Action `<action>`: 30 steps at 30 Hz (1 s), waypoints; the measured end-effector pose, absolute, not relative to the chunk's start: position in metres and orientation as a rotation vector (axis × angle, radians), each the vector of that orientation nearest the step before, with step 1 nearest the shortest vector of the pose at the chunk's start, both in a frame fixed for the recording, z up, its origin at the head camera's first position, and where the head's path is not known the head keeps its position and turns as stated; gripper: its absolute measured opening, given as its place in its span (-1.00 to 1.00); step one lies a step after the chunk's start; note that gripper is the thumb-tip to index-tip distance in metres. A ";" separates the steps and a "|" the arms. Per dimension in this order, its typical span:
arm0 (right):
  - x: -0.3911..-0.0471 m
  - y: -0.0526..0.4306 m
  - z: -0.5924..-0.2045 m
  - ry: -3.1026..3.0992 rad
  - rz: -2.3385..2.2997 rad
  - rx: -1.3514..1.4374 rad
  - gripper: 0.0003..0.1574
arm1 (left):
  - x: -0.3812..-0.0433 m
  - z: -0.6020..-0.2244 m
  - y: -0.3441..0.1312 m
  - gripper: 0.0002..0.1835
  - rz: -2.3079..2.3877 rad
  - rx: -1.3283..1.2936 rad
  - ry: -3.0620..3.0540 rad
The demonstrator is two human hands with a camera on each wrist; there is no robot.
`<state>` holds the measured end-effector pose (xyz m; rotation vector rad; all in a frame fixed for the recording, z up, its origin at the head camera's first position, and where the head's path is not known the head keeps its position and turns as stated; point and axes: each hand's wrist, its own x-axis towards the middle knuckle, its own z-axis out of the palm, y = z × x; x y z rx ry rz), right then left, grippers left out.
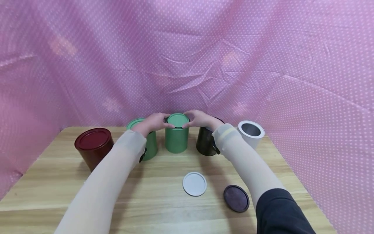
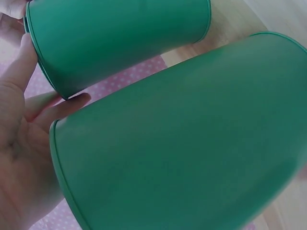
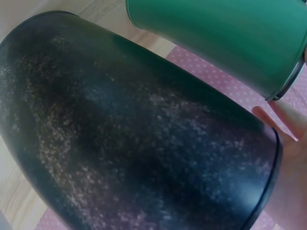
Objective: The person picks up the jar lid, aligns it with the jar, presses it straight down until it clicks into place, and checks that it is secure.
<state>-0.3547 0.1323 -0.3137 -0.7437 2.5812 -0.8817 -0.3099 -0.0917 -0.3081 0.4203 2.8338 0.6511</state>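
Observation:
A green can [image 1: 176, 141] stands upright at the middle of the back of the table, its round green lid [image 1: 178, 120] on top with a dark line under the lid's edge. My left hand [image 1: 155, 122] holds the lid from the left, thumb at the front and fingers behind. From the right, my right hand [image 1: 201, 119] grips the same lid in a mirrored way. A second green can [image 2: 192, 139] stands beneath my left wrist. Close below my right wrist is a speckled black can [image 3: 139, 129], its top partly hidden in the head view.
A dark red can [image 1: 94, 151] with a red top stands at the left. At the back right is an open white can [image 1: 249, 140]. A white lid [image 1: 194, 184] and a dark brown lid [image 1: 236, 198] lie on the wooden table [image 1: 157, 201]. Pink dotted cloth surrounds it.

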 end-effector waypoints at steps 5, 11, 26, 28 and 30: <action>-0.353 0.133 -0.316 2.542 -0.895 -0.736 -0.10 | -0.309 -0.309 -0.092 -0.19 0.631 0.431 2.812; -0.352 0.134 -0.312 2.517 -0.920 -0.723 -0.08 | -0.308 -0.305 -0.093 -0.20 0.634 0.449 2.824; -0.355 0.137 -0.311 2.457 -0.868 -0.679 -0.04 | -0.308 -0.305 -0.092 -0.21 0.644 0.436 2.828; -0.355 0.138 -0.310 2.448 -0.863 -0.675 -0.04 | -0.307 -0.305 -0.091 -0.20 0.624 0.454 2.845; -0.355 0.138 -0.310 2.444 -0.853 -0.663 -0.02 | -0.305 -0.305 -0.092 -0.22 0.623 0.465 2.849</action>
